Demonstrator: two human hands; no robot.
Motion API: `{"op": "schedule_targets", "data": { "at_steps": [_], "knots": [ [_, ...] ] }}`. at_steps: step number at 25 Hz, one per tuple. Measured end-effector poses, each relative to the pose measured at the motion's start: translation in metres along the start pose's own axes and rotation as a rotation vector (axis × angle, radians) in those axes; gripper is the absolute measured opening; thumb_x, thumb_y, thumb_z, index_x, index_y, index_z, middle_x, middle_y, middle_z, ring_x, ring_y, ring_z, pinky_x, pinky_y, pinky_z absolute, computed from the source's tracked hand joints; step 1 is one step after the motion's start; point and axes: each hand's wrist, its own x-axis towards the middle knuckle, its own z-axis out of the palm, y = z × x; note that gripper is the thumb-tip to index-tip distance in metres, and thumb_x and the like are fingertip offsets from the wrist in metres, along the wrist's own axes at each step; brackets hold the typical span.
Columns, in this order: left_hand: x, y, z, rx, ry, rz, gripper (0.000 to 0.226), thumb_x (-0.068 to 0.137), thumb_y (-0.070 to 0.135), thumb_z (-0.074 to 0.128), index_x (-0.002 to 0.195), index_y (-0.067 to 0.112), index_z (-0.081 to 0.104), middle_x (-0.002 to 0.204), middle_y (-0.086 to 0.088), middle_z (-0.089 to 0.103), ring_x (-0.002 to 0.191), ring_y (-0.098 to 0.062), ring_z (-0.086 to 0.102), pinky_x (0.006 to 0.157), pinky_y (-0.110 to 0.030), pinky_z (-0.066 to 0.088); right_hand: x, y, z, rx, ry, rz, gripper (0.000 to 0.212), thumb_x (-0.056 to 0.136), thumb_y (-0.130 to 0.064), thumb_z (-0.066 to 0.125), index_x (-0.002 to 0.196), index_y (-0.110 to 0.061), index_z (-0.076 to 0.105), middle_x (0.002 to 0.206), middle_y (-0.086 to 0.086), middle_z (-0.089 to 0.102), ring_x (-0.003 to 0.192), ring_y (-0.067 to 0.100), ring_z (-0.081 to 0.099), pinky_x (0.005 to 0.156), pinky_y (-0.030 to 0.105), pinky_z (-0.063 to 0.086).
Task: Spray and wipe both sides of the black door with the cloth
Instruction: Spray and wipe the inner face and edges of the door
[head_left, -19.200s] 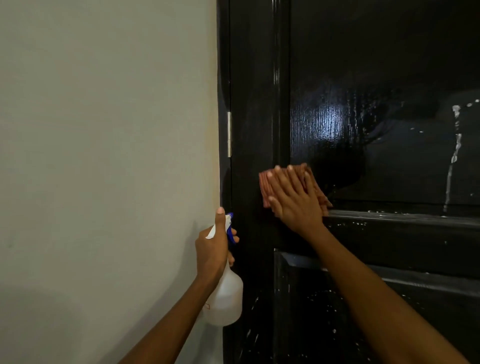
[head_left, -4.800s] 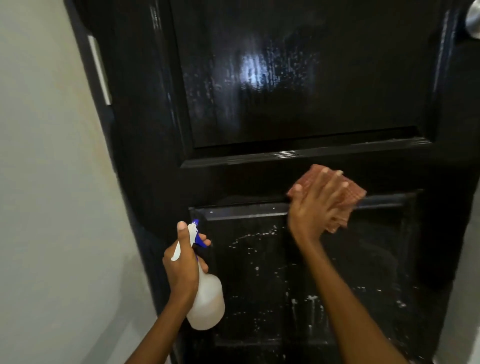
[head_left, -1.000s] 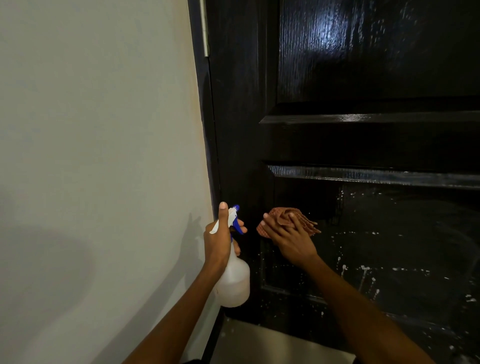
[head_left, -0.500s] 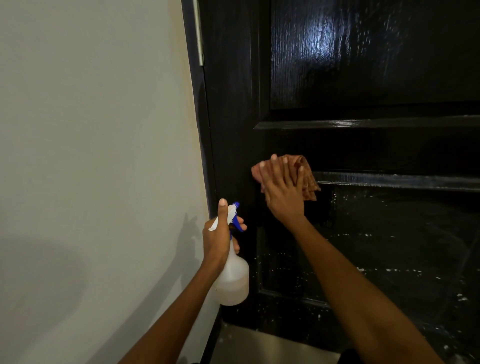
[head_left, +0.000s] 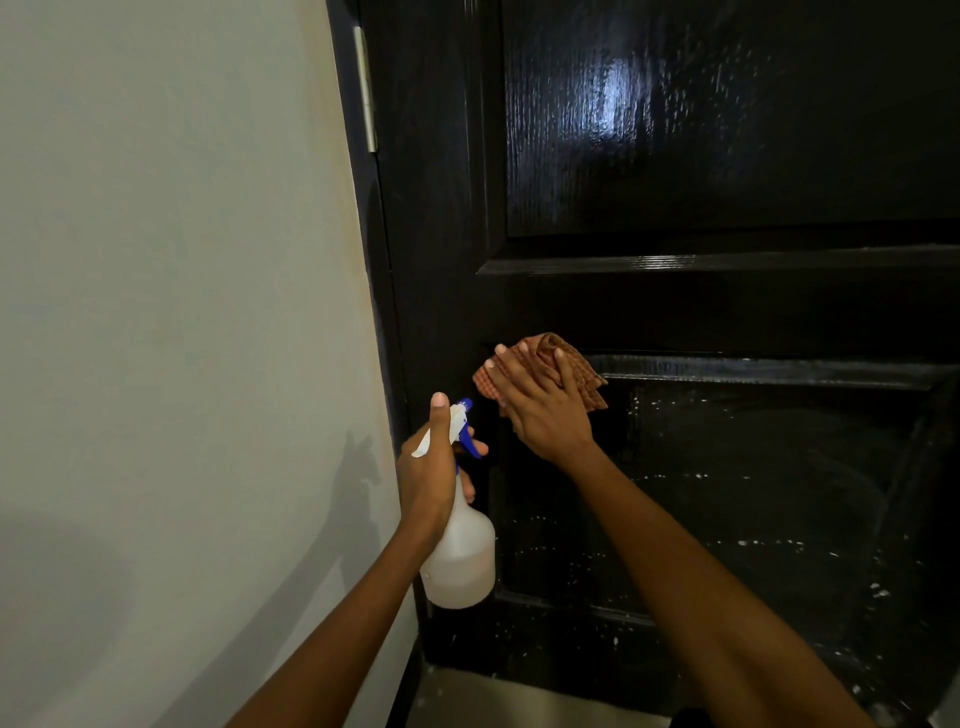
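Note:
The glossy black door (head_left: 727, 156) fills the right side of the view; white spray droplets speckle its lower panel. My right hand (head_left: 543, 410) presses a brown checked cloth (head_left: 569, 358) flat against the door at the upper left corner of the lower panel, fingers straight. My left hand (head_left: 434, 467) grips the neck of a white spray bottle (head_left: 460, 556) with a blue trigger, thumb up on the nozzle head, held just left of the cloth beside the door's hinge edge.
A pale wall (head_left: 171, 312) takes up the left half. A metal hinge (head_left: 366, 88) sits on the door's left edge near the top. A light floor strip (head_left: 519, 701) shows below the door.
My right hand with the cloth went up from the lower panel to the rail and now sits slightly lower at the panel's corner. The left hand and bottle have stayed in place.

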Motion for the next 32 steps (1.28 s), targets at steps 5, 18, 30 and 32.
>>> {"op": "schedule_targets", "data": {
  "at_steps": [5, 18, 30, 32],
  "knots": [
    [0.003, 0.005, 0.017, -0.009, -0.05, 0.011, 0.056, 0.097, 0.059, 0.037, 0.101, 0.012, 0.067, 0.084, -0.015, 0.074, 0.06, -0.028, 0.061, 0.046, -0.027, 0.047, -0.02, 0.021, 0.0, 0.004, 0.066, 0.137, 0.072, 0.104, -0.044, 0.045, 0.164, -0.029, 0.008, 0.172, -0.001, -0.007, 0.158, 0.021, -0.011, 0.125, 0.057, -0.004],
    [-0.005, -0.004, 0.035, -0.021, -0.119, 0.012, 0.065, 0.081, 0.068, 0.039, 0.096, 0.011, 0.067, 0.082, -0.015, 0.074, 0.052, -0.024, 0.057, 0.044, -0.025, 0.046, -0.045, 0.036, -0.016, 0.452, 0.267, 1.163, 0.069, 0.107, -0.056, 0.021, 0.162, -0.031, -0.012, 0.168, 0.006, -0.025, 0.153, 0.035, -0.022, 0.114, 0.079, -0.002],
    [-0.021, -0.006, 0.102, 0.02, -0.272, 0.049, 0.065, 0.094, 0.066, 0.034, 0.112, 0.013, 0.068, 0.082, -0.011, 0.075, 0.049, -0.022, 0.056, 0.045, -0.029, 0.046, -0.118, 0.131, -0.023, 0.012, 0.086, 0.478, 0.071, 0.102, -0.04, 0.046, 0.164, -0.034, 0.011, 0.172, 0.004, -0.008, 0.158, 0.029, -0.009, 0.121, 0.067, -0.003],
    [-0.027, -0.003, 0.123, 0.016, -0.318, 0.049, 0.064, 0.095, 0.064, 0.034, 0.108, 0.011, 0.068, 0.082, -0.01, 0.075, 0.045, -0.019, 0.055, 0.044, -0.028, 0.046, -0.158, 0.17, -0.032, 0.047, 0.151, 0.676, 0.061, 0.106, -0.044, 0.035, 0.163, -0.036, 0.013, 0.171, 0.002, -0.008, 0.158, 0.028, -0.01, 0.122, 0.067, 0.0]
  ]
}}
